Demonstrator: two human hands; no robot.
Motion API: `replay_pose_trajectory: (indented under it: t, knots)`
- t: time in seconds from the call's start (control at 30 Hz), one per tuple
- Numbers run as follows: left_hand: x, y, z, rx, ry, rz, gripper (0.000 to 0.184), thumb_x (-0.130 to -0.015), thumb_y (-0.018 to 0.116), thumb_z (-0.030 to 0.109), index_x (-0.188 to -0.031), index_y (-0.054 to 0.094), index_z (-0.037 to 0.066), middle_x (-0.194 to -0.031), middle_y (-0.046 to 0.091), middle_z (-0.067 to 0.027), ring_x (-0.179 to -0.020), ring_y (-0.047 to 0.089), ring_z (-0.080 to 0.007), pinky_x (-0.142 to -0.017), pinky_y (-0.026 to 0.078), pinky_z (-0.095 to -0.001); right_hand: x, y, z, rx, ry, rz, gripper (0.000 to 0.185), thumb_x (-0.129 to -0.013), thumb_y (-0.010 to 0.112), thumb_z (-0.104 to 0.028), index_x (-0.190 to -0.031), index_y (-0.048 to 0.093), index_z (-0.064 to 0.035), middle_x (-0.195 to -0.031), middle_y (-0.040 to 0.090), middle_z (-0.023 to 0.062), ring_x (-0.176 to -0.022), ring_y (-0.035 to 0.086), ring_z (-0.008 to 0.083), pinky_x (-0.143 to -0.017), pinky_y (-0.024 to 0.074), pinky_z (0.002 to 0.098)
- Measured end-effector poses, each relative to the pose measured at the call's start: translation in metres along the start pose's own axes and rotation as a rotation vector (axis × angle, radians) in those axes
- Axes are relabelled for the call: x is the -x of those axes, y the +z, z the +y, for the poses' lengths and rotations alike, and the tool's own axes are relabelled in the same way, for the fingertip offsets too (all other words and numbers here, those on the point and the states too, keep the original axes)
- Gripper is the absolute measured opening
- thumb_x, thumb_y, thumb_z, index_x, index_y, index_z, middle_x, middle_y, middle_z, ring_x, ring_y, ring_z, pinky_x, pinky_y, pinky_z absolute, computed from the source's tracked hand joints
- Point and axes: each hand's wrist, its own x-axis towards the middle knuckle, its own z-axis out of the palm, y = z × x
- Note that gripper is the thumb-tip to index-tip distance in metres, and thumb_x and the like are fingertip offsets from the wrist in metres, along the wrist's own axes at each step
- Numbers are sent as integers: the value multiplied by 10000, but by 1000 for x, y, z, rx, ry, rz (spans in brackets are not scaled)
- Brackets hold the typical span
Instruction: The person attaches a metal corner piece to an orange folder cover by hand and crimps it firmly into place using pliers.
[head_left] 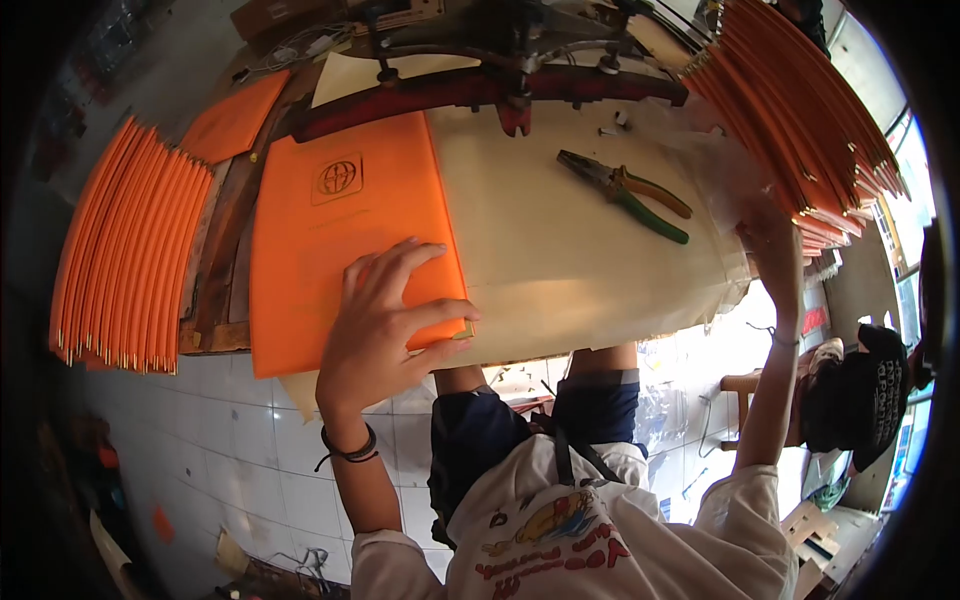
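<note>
My left hand (385, 320) lies spread on an orange folder (290, 250) with a dark round emblem printed near its top. Its thumb and index finger are beside a small gold metal corner (465, 329) at the folder's lower right. At the right edge of the work surface, my right hand (770, 235) is by crumpled clear plastic (715, 165); its fingers are partly hidden and I cannot make out what they hold. Pliers (630, 194) with green and orange handles lie between my hands.
A dark red metal press (515, 95) spans the back of the paper-covered work surface (560, 290). Upright orange folders with gold corners form a row (130, 250) at left and a tall stack (790, 110) at right. Another orange folder (235, 118) lies at back left.
</note>
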Motion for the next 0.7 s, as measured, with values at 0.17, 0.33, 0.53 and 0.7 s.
replay_pose_trajectory:
  t: [0.17, 0.33, 0.53, 0.7]
  knots:
    - [0, -2, 1, -17, 3, 2, 261, -779, 801, 320, -1034, 761, 280, -1407, 497, -92, -1354, 440, -302, -1100, 297, -520, -3, 14, -16, -122, 356, 57, 231, -873, 622, -42, -1095, 611, 20, -808, 667, 157, -683, 649, 232, -650, 504, 386]
    - [-1, -1, 1, -3, -6, 15, 263, -770, 806, 331, -1023, 764, 277, -1409, 497, -82, -1359, 436, -297, -1101, 296, -517, -2, 26, 5, 4, 261, 0, 215, -878, 541, -47, -1052, 639, 32, -874, 657, 238, -738, 653, 375, -663, 488, 460]
    - [0, -2, 2, -4, -14, 11, 287, -736, 822, 296, -1018, 771, 285, -1415, 502, -67, -1356, 439, -294, -1101, 301, -499, -37, 49, 39, 81, -151, 0, 139, -890, 577, -1, -1020, 596, 45, -789, 597, 173, -732, 611, 218, -742, 503, 348]
    - [0, 0, 0, -8, -10, 20, 288, -742, 822, 310, -1024, 769, 294, -1404, 499, -70, -1354, 440, -285, -1096, 303, -509, -47, 55, 43, -134, 51, -240, 242, -845, 572, 5, -1070, 636, 68, -958, 653, 241, -959, 635, 379, -812, 473, 463]
